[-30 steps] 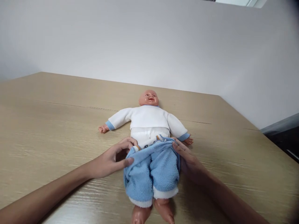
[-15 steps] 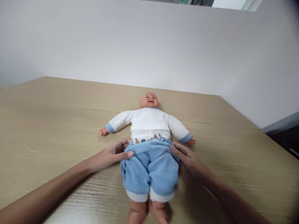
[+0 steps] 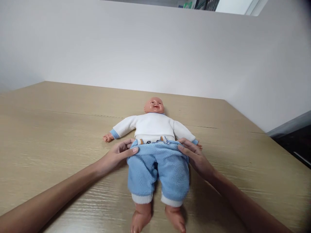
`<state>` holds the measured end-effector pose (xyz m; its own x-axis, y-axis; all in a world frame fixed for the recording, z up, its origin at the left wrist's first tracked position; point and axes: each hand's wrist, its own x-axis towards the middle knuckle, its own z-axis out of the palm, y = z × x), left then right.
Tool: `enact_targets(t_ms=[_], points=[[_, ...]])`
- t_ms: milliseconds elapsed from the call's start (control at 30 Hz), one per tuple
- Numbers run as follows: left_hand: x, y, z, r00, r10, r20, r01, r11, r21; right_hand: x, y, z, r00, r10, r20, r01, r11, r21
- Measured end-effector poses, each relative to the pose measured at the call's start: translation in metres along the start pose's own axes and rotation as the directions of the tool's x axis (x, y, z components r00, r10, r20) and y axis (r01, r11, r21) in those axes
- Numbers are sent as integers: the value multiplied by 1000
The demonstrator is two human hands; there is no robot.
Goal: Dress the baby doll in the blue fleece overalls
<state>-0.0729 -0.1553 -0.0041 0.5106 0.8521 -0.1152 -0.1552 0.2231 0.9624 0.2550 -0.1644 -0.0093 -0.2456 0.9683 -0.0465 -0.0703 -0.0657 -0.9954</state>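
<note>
A baby doll (image 3: 154, 105) lies on its back on a light wooden table (image 3: 60, 129), head away from me. It wears a white top (image 3: 153, 124) with blue cuffs and fluffy light blue trousers (image 3: 157, 171) with white leg cuffs. My left hand (image 3: 116, 157) pinches the trousers' waistband at the doll's left-of-frame hip. On the other hip, my right hand (image 3: 196, 158) grips the same waistband. The waistband sits at the doll's waist, just under the hem of the top. Both bare feet stick out near the bottom edge.
A plain white wall (image 3: 155, 48) rises behind the table. The table's right edge (image 3: 245, 119) runs diagonally, with a dark floor area (image 3: 293, 142) beyond it. Bare wood spreads to the left of the doll.
Both hands have drawn the blue trousers' waistband up the doll's body, from below the white belly to the hem of the top. The trouser legs have straightened and the feet show more.
</note>
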Motion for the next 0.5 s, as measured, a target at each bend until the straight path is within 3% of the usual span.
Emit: enact_targets(t_ms=[133, 200, 367, 500], points=[[15, 24, -5, 965, 256, -58, -214, 896, 389, 22, -21, 1, 982, -170, -81, 156, 976, -151], [28, 31, -7, 948, 310, -65, -246, 850, 466, 39, -23, 5, 970, -208, -128, 185, 968, -171], [66, 26, -16, 988, 137, -65, -115, 957, 266, 78, -3, 8, 965, -107, -240, 74, 987, -144], [77, 12, -26, 997, 51, -54, -49, 998, 33, 83, 11, -1, 973, -41, -225, 8, 989, -148]])
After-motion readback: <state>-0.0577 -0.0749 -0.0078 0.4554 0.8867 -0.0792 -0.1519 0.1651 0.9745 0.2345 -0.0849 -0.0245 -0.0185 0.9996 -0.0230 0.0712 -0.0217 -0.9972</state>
